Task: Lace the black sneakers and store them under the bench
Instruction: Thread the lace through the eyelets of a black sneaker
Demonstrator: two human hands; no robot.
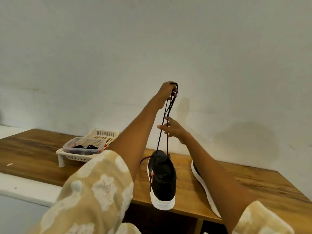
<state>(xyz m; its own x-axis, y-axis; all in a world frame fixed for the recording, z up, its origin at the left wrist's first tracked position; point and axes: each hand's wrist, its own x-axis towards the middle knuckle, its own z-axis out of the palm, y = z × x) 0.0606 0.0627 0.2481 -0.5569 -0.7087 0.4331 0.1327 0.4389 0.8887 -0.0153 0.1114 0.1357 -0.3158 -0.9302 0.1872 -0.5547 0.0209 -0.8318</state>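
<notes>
The left hand [168, 89] is raised high in front of the pale wall [152, 39], its fingers curled tight round the gathered ends of the black lace [166, 112], which loop over the top of the fist. From that grip the lace runs straight down in 2 strands to a black sneaker [163, 176] with a white sole, which sits directly below the hand at the front edge of the wooden bench [42, 152], heel toward the camera. The right hand [172, 130] is lower, between fist and shoe, fingers spread and loosely touching the strands; whether it pinches them cannot be told. The second sneaker [200, 181] lies on the bench just right of the first, partly hidden behind the right forearm. Well to the left, a clear plastic tub [84, 146] holding dark laces sits in a cream basket [104, 134].
</notes>
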